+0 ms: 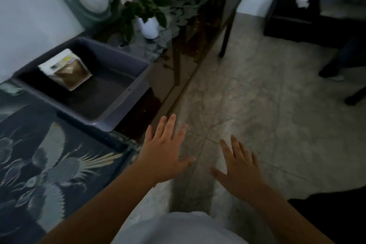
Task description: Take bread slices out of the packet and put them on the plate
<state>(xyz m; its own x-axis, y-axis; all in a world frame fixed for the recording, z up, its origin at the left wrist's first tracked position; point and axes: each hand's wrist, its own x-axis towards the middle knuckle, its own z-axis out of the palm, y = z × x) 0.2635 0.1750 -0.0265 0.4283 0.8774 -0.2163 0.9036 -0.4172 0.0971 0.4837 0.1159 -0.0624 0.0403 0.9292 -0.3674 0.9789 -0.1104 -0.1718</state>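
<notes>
Grey tub on the left table holds the unopened-looking bread packet.
Both hands, left hand and right hand, hover spread and empty; no slices out, no plate in sight.

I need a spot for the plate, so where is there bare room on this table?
The patterned cloth is bare between the grey tub and the near edge. The tub floor is free right of the bread packet. Beyond the tub, the plants crowd the top. Both hands hang open over the floor.
</notes>
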